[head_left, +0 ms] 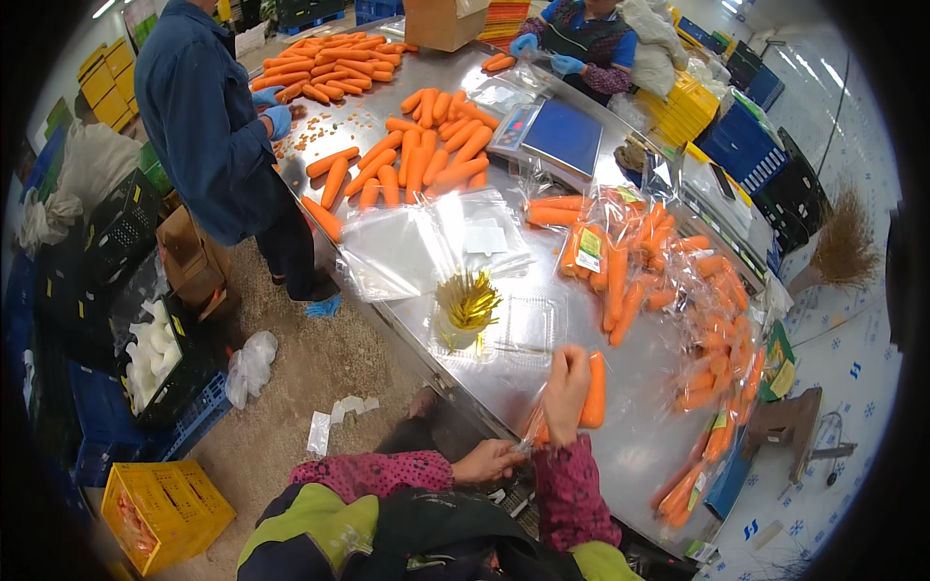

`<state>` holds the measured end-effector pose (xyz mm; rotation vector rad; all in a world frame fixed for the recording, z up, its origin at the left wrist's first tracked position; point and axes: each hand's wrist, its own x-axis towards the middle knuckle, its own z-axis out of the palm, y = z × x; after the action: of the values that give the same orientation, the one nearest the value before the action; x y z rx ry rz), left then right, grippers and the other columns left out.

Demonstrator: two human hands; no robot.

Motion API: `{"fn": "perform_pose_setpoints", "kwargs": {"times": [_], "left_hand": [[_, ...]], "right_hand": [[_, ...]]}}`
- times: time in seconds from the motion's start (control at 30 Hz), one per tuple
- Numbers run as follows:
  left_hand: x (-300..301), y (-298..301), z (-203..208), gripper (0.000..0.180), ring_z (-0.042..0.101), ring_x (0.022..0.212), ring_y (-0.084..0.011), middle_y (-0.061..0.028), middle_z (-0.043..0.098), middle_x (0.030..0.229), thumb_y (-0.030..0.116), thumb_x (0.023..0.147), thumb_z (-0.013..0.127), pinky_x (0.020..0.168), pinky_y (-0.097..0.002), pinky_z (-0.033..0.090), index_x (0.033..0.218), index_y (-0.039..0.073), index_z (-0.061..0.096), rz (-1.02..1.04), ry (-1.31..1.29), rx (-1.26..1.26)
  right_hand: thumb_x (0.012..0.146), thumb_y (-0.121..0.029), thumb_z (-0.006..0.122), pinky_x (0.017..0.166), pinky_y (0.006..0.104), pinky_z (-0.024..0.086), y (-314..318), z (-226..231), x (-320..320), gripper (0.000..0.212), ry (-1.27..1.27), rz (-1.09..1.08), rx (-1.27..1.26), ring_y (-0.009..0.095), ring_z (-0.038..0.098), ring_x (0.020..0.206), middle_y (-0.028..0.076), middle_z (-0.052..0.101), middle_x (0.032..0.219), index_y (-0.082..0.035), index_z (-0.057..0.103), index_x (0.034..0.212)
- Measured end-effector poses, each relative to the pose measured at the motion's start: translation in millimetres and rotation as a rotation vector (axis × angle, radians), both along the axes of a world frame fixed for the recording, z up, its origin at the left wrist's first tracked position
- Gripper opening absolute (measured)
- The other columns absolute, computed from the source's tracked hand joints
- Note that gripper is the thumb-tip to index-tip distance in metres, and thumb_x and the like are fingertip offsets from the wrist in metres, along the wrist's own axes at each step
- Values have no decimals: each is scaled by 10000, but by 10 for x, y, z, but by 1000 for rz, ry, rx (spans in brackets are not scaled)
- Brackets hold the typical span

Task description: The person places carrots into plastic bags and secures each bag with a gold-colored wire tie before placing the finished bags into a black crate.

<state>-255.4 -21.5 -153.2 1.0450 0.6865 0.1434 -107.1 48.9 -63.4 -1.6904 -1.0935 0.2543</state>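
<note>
A clear plastic bag of carrots [593,392] lies at the table's near edge in front of me. My left hand [491,461] pinches the gathered plastic end of this bag at the edge. My right hand [566,392] is closed above the bag and hides part of the carrots; what its curled fingers hold, if anything, cannot be made out. Just beyond stands a bunch of gold twist ties [468,301] in a holder, beside a clear plastic container [528,327]. Flat clear bags [387,254] are spread farther left.
Bagged carrots [712,339] pile along the right side. Loose carrots [426,155] lie mid-table, with a blue-topped scale [564,136] beside them. A person in a blue jacket [199,126] stands left; another person [586,48] works at the far side. A yellow crate [184,504] is at lower left.
</note>
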Motion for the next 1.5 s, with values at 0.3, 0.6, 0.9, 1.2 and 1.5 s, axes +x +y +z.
{"fn": "perform_pose_setpoints", "kwargs": {"times": [0.3, 0.6, 0.9, 1.2, 1.5], "left_hand": [[40, -270, -24, 433, 581, 665, -212, -126, 564, 695, 384, 1007, 404, 613, -373, 439, 962, -28, 530, 253, 18, 408], [-32, 71, -12, 314, 284, 434, -45, 56, 399, 595, 298, 985, 417, 386, -200, 230, 921, 36, 576, 54, -29, -854], [-106, 16, 159, 251, 377, 490, -52, 18, 594, 798, 190, 967, 502, 426, -202, 279, 1109, 18, 616, 267, -16, -754], [-267, 109, 237, 199, 624, 750, -356, -155, 634, 838, 109, 876, 600, 627, -405, 498, 1054, 36, 653, 249, 156, 1058], [-306, 291, 114, 176, 625, 745, -342, -146, 585, 827, 80, 895, 578, 618, -404, 495, 1063, 39, 608, 121, 1, 1152]], "right_hand": [[1001, -150, 486, 517, 209, 375, -1831, -692, -231, 148, 567, -119, -137, 60, 443, 573, -7, 465, 701, -46, 503, 897], [938, -174, 494, 448, 257, 421, -1683, -759, -546, 180, 1378, -182, -374, 131, 542, 539, 33, 577, 688, -46, 591, 856], [881, -59, 575, 568, 285, 474, -1641, -899, -356, 129, 522, 30, -468, 147, 593, 651, 80, 629, 784, 20, 641, 957], [807, -79, 712, 591, 309, 478, -1058, -214, -197, 182, -153, 448, -340, 243, 619, 673, 128, 601, 795, -5, 657, 964], [839, -7, 666, 599, 243, 475, -1087, -381, 11, 38, 461, 469, -388, 109, 587, 671, 49, 606, 801, 7, 635, 856]]}}
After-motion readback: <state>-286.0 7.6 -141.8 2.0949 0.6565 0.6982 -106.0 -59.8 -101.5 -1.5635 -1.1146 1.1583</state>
